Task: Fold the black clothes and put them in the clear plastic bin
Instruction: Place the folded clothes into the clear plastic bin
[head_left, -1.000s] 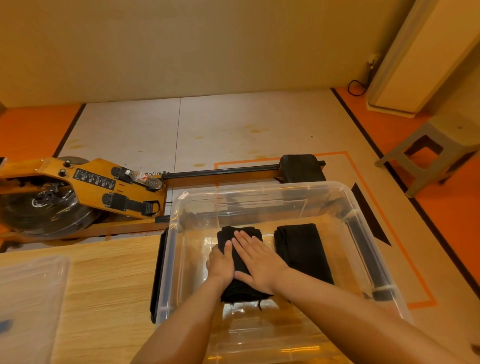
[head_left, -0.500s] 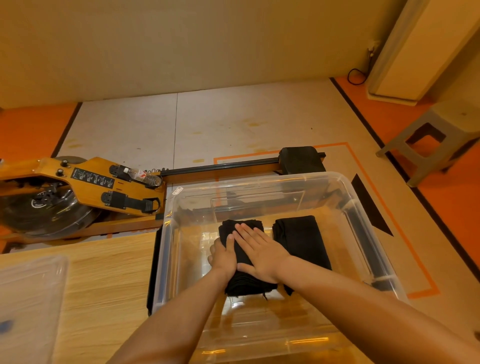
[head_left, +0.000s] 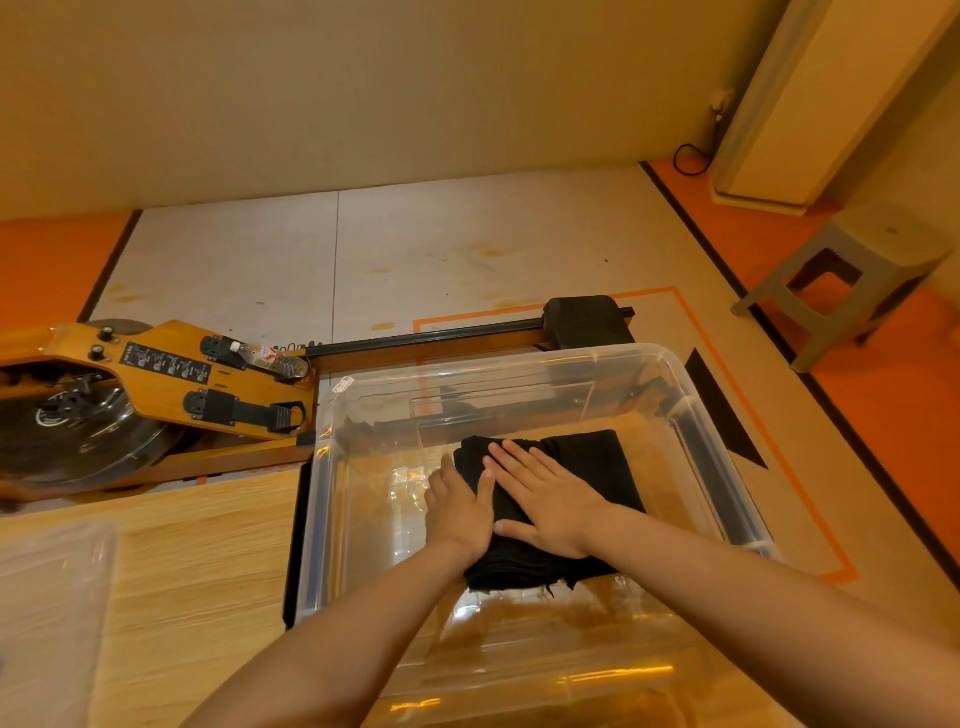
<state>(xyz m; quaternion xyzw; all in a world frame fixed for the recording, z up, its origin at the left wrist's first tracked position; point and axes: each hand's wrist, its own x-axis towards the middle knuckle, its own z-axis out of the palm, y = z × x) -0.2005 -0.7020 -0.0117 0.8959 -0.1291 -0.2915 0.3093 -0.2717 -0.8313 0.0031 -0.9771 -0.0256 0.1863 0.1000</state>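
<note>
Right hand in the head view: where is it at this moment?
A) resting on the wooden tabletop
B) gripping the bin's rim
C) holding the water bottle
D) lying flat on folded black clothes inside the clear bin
D: the right hand lies with straight fingers on the folded black clothes inside the clear plastic bin.

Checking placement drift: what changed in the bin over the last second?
The left folded garment slid right under both hands and now touches the right folded garment; the gap closed. Nothing gripped or released: right hand flat on top, left hand at its left edge; clear bin unmoved.
</note>
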